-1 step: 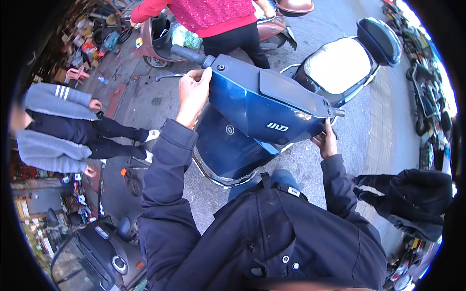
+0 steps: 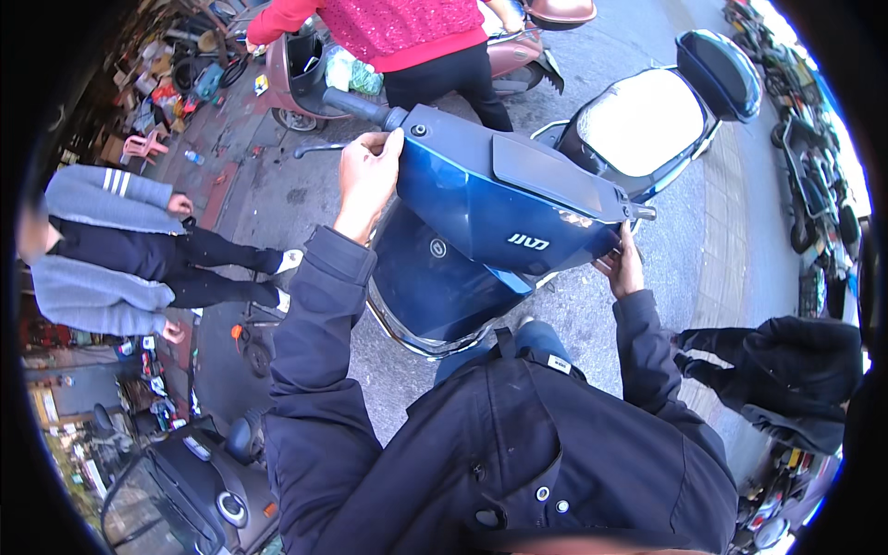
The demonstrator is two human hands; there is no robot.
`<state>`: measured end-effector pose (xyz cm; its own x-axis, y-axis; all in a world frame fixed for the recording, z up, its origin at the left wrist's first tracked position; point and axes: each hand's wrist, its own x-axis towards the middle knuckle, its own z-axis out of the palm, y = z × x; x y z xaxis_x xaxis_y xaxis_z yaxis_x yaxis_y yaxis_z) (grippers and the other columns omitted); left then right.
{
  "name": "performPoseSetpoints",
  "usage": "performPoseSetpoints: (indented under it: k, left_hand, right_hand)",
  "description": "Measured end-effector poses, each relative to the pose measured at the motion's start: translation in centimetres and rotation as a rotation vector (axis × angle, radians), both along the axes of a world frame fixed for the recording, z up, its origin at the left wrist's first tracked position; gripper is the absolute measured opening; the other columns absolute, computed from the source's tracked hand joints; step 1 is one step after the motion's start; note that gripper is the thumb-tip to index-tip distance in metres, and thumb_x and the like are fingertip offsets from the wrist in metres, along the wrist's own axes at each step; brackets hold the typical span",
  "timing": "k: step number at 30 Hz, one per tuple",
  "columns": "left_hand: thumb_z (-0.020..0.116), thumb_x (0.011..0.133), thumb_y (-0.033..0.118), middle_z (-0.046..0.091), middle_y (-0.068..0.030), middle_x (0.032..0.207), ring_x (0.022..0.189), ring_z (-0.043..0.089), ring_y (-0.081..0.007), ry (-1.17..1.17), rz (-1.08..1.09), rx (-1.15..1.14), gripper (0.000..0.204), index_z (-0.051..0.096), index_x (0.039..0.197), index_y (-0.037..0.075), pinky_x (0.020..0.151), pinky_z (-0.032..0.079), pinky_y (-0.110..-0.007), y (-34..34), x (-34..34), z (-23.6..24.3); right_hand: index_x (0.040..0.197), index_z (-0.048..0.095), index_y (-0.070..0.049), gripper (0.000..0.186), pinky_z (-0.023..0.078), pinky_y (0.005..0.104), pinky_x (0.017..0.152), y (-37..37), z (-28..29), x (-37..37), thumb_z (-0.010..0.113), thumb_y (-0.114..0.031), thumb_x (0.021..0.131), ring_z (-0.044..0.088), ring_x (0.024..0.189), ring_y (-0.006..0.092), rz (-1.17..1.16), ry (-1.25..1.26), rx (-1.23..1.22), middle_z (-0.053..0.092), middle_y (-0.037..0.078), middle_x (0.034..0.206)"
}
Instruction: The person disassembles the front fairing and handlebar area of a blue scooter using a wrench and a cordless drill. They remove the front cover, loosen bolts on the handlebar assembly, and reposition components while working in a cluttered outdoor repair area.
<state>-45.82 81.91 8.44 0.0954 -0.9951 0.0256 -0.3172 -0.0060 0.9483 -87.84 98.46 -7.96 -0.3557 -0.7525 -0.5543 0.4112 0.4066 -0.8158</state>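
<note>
A blue electric scooter (image 2: 435,287) stands in front of me, its front turned toward me. My left hand (image 2: 368,180) pinches the left end of the blue handlebar cover (image 2: 481,203), with the thumb on the upper edge just below the left handlebar grip (image 2: 356,104). A brake lever (image 2: 319,147) sticks out beyond that hand. At the cover's right end, below the short right bar end (image 2: 640,213), my right hand (image 2: 625,264) holds the edge; its fingers go partly behind the cover. The scooter's seat (image 2: 631,125) is bright white, with a dark top box (image 2: 720,76) behind it.
A person in red (image 2: 407,32) is at a pink scooter (image 2: 291,79) ahead. Someone in a grey cardigan (image 2: 102,301) stands left, another in black (image 2: 786,379) right. A dark vehicle (image 2: 199,490) is at lower left; parked scooters (image 2: 814,199) line the right; clutter (image 2: 162,88) fills the far left.
</note>
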Motion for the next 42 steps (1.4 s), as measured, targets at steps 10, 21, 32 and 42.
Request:
performPoseSetpoints:
  k: [10, 21, 32, 42]
  left_hand:
    - [0.083, 0.086, 0.030, 0.068, -0.0033, 0.086, 0.075, 0.059, -0.0085, 0.214, -0.010, 0.096, 0.040, 0.071, 0.100, -0.005, 0.064, 0.046, -0.024, -1.2, -0.7, -0.1]
    - [0.081, 0.088, 0.036, 0.060, 0.0016, 0.080, 0.069, 0.061, -0.0126, 0.210, -0.087, 0.355, 0.030, 0.065, 0.092, 0.011, 0.064, 0.050, -0.032, -1.9, 0.9, 1.6]
    - [0.078, 0.091, 0.037, 0.065, 0.0015, 0.092, 0.081, 0.062, -0.0128, 0.321, -0.088, 0.343, 0.028, 0.069, 0.100, 0.012, 0.072, 0.051, -0.031, -0.9, 0.8, 0.8]
    - [0.081, 0.090, 0.018, 0.071, -0.0028, 0.091, 0.080, 0.066, -0.0132, 0.664, 0.040, 0.235, 0.017, 0.071, 0.095, 0.005, 0.073, 0.053, -0.030, -0.1, -1.1, -0.3]
  right_hand:
    - [0.136, 0.060, -0.008, 0.070, 0.056, 0.0495, 0.097, -2.6, 2.8, 2.5, 0.063, -0.064, 0.094, 0.068, 0.114, 0.0268, -0.150, -0.402, -0.199, 0.069, 0.011, 0.128]
    - [0.137, 0.058, -0.006, 0.074, 0.058, 0.0471, 0.094, -3.2, 1.8, 2.6, 0.062, -0.066, 0.094, 0.069, 0.111, 0.0254, -0.171, -0.417, -0.205, 0.068, 0.012, 0.126]
    - [0.141, 0.054, -0.005, 0.071, 0.055, 0.0390, 0.100, -3.6, -0.5, 1.9, 0.059, -0.061, 0.098, 0.066, 0.116, 0.0233, -0.221, -0.367, -0.272, 0.065, 0.011, 0.132]
    - [0.143, 0.052, -0.005, 0.068, 0.053, 0.0367, 0.102, -3.6, -0.8, 1.9, 0.056, -0.059, 0.101, 0.065, 0.117, 0.0230, -0.219, -0.367, -0.278, 0.063, 0.011, 0.135]
